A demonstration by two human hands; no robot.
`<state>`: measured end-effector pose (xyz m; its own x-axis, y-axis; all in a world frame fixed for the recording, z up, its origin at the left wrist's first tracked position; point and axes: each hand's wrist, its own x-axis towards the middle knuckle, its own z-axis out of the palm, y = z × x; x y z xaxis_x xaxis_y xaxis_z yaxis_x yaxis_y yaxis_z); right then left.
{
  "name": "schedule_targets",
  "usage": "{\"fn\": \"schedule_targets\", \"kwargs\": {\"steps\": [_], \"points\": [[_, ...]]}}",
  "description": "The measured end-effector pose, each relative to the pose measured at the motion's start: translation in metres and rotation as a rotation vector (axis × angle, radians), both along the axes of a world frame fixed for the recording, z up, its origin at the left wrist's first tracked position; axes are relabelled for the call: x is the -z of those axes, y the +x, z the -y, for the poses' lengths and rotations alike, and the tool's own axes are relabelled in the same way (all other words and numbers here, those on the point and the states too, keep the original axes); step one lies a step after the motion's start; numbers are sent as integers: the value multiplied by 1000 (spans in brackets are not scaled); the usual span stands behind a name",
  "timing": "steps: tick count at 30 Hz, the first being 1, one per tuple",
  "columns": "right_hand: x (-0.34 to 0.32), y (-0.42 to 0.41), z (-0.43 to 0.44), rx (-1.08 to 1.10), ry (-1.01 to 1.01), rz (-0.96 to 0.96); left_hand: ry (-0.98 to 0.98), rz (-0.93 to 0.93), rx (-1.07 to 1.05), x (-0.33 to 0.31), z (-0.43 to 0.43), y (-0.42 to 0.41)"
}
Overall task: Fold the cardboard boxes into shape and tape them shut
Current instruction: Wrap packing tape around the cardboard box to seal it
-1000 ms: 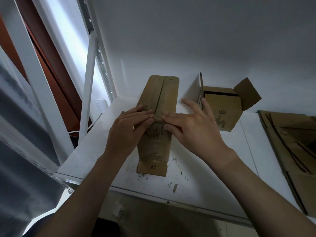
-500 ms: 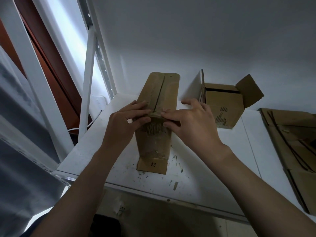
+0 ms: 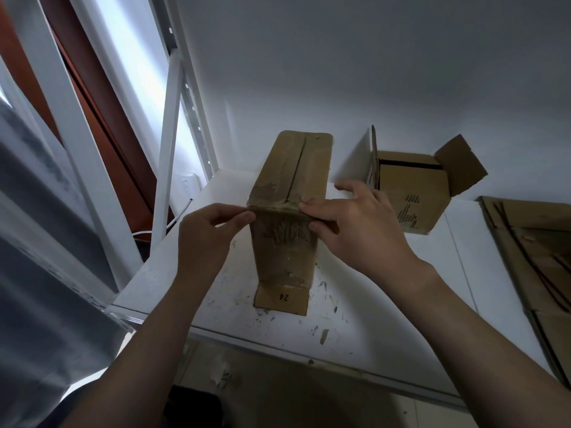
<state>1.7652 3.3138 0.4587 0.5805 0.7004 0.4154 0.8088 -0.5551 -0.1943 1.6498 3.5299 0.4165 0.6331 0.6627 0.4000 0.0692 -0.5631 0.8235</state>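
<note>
My tall box (image 3: 287,242) stands upright on the white table (image 3: 370,319), its top flaps closed and a small flap marked 24 lying flat at its foot. My left hand (image 3: 210,239) has its fingers curled, thumb and forefinger pinching the near left top corner, while my right hand (image 3: 355,230) grips the near right corner, thumb on the front face and fingers over the top. An open box (image 3: 414,205) sits behind to the right, flattened cardboard (image 3: 537,248) beyond it.
</note>
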Motion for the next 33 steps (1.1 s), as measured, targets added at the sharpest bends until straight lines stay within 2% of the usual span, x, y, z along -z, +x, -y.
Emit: {"fn": "schedule_targets", "kwargs": {"steps": [9,14,18,21,22,25,28,33], "points": [[3,0,-3,9,13,20,-166,80,-117,10,23,0],[5,-3,-5,11,71,71,7,138,-207,14,49,-3],[5,-5,-8,6,67,97,199,-37,-49,21,76,-2],[3,-5,-10,4,59,98,19,-72,-11,16,73,2],[3,-5,-11,2,61,90,14,-49,-30,12,68,4],[4,-4,-11,8,53,98,261,2,-37,-3,57,8],[5,-3,-10,8,51,100,497,-88,30,-10,55,14],[6,-3,-8,-5,58,118,492,-165,5,-13,51,16]]}}
